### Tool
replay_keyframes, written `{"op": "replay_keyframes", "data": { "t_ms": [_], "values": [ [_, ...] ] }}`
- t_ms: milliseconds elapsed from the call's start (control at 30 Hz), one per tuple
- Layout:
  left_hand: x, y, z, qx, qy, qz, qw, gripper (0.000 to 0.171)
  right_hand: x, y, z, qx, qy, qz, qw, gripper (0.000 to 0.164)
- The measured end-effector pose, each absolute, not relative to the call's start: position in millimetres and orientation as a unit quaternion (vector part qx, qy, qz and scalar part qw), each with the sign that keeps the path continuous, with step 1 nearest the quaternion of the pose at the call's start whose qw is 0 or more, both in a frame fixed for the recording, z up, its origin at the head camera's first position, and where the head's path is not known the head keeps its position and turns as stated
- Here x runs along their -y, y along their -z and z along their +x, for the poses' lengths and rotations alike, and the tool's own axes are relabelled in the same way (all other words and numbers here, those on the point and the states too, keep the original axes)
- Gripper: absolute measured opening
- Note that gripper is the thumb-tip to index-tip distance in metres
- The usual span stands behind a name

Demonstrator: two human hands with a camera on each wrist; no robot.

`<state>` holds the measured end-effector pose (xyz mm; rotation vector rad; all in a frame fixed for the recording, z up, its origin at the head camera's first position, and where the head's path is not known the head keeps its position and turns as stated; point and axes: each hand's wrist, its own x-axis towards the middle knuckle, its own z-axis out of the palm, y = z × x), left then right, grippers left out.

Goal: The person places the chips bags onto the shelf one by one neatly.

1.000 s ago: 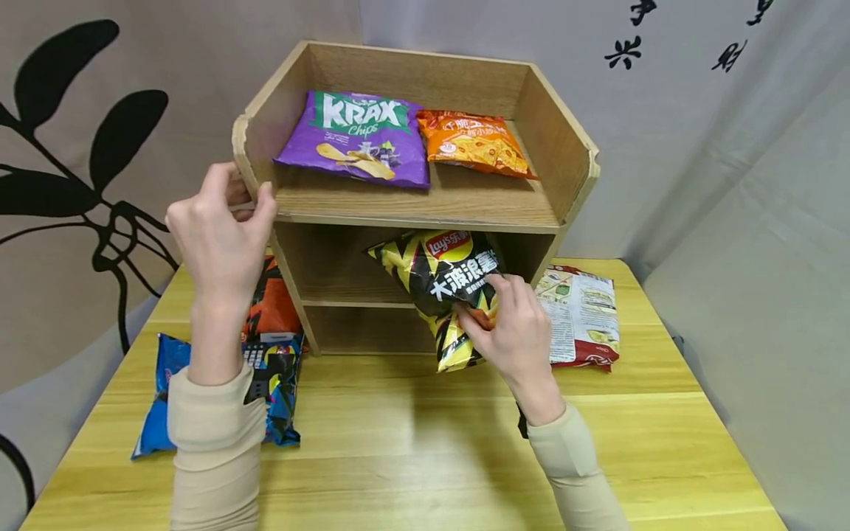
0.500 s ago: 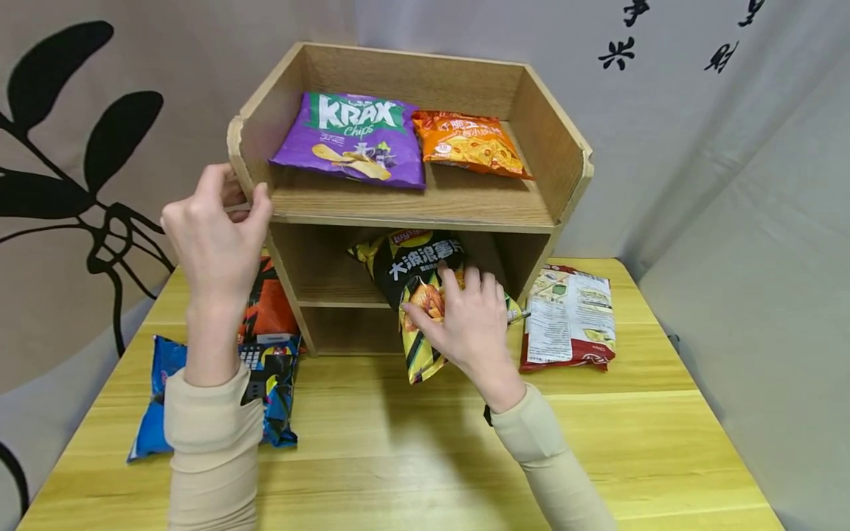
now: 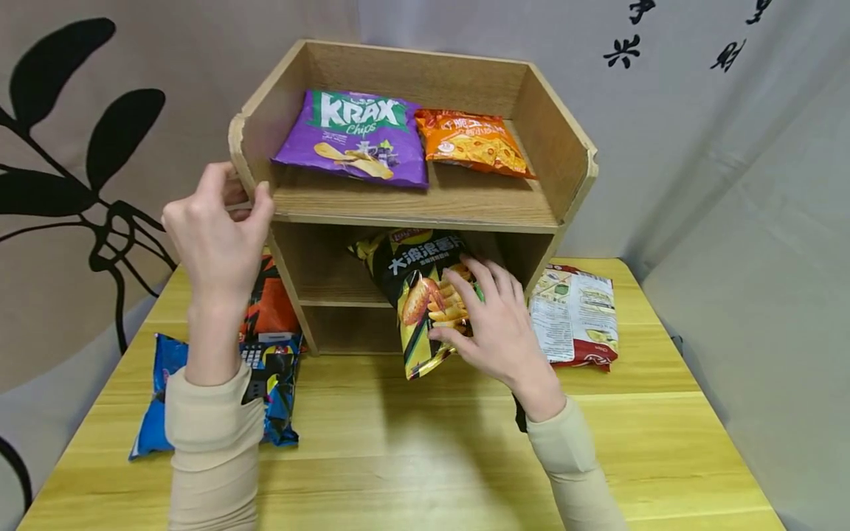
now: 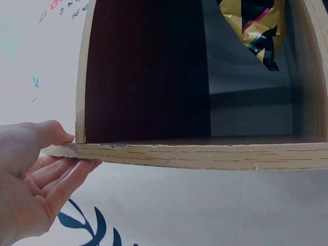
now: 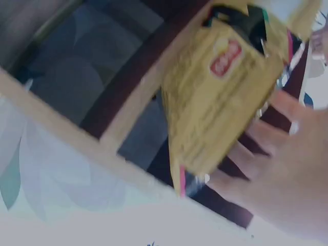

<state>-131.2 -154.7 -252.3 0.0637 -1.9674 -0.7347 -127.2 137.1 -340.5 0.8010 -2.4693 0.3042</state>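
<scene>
My left hand (image 3: pixel 219 240) grips the front edge of the wooden shelf's left side (image 4: pixel 169 156), thumb on one face and fingers on the other in the left wrist view. A black and yellow bag of potato chips (image 3: pixel 425 302) leans at a tilt in the middle opening, its lower end sticking out in front. My right hand (image 3: pixel 501 328) lies against the bag's right side with spread, slightly bent fingers. In the right wrist view the bag's yellow back (image 5: pixel 215 97) shows beside the outstretched fingers (image 5: pixel 266 136). The bag's far part is hidden inside the shelf.
On the top shelf lie a purple chip bag (image 3: pixel 358 140) and an orange snack bag (image 3: pixel 471 144). A white and red bag (image 3: pixel 578 317) lies right of the shelf. Blue (image 3: pixel 282 391) and red (image 3: pixel 268 306) bags lie left, partly behind my left arm.
The black and yellow bag has shifted left and turned in the opening. My right hand went left with it, loosened its hold and drew back right with fingers spread. The left hand stays put.
</scene>
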Motion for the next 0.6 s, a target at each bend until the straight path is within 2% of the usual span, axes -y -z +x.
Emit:
{"op": "replay_keyframes", "data": {
  "t_ms": [233, 467, 600],
  "values": [
    [154.1, 251.6, -131.3, 0.811, 0.307, 0.028, 0.497, 0.026, -152.6, 337.7, -119.4, 0.917, -0.060, 0.340, 0.200, 0.105],
    [153.3, 252.1, -131.0, 0.813, 0.310, 0.033, 0.492, 0.027, -138.2, 344.1, -123.2, 0.901, -0.029, 0.343, 0.266, 0.081],
    [153.1, 252.3, -131.3, 0.811, 0.312, 0.035, 0.493, 0.027, -120.5, 348.8, -125.7, 0.891, 0.001, 0.337, 0.306, 0.079]
  ]
}}
